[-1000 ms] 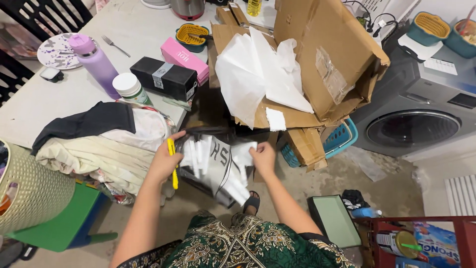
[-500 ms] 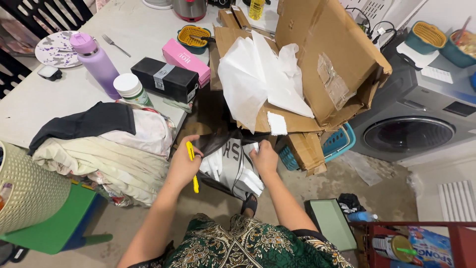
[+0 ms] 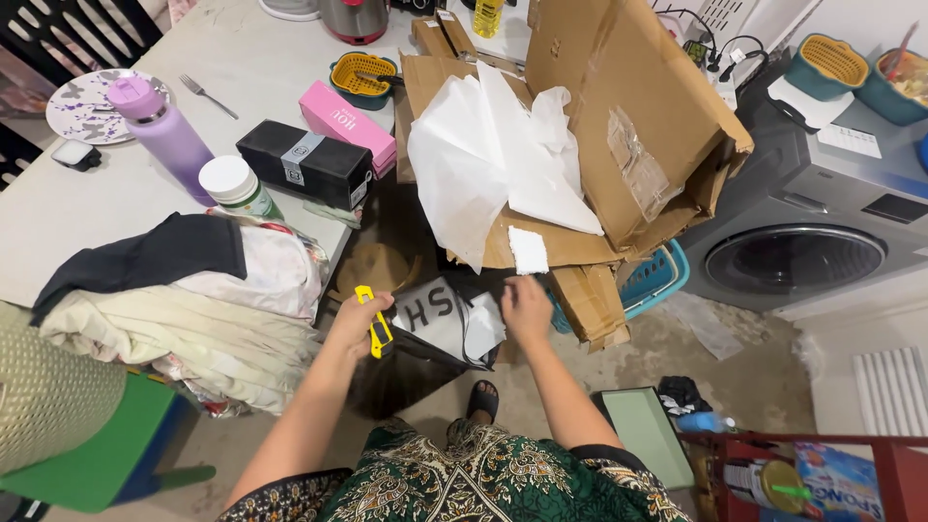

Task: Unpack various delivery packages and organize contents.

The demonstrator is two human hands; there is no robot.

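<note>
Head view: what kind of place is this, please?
Probably a room at home, a kitchen or laundry corner. A washing machine stands beside a table with a plate and fork, and folded laundry lies there.

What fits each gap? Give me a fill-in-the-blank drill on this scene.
1. The left hand grips a ____ utility knife.
2. The right hand rests on a black and white plastic ____.
3. The lilac bottle stands on the ____ table.

Missing words: yellow; bag; white
</note>
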